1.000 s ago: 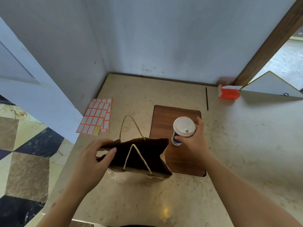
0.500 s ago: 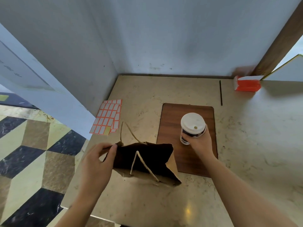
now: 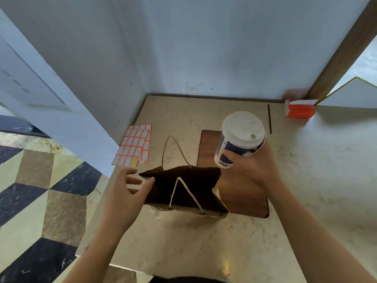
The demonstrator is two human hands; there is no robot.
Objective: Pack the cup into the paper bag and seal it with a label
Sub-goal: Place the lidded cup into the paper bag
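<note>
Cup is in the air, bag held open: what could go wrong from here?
1. The bag mouth looks crumpled and narrow, and the left hand touches only its left edge with straight fingers; the cup may catch the rim and push the bag over.
2. The right hand holds the cup tilted, so liquid might leak at the lid hole.
3. The near handle lies across the opening and could snag the cup.

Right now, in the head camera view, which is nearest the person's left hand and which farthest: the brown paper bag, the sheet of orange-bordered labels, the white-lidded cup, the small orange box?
From the left hand:
1. Brown paper bag, at its fingertips.
2. Sheet of orange-bordered labels, behind it.
3. White-lidded cup, held in the right hand.
4. Small orange box, far right corner.
</note>
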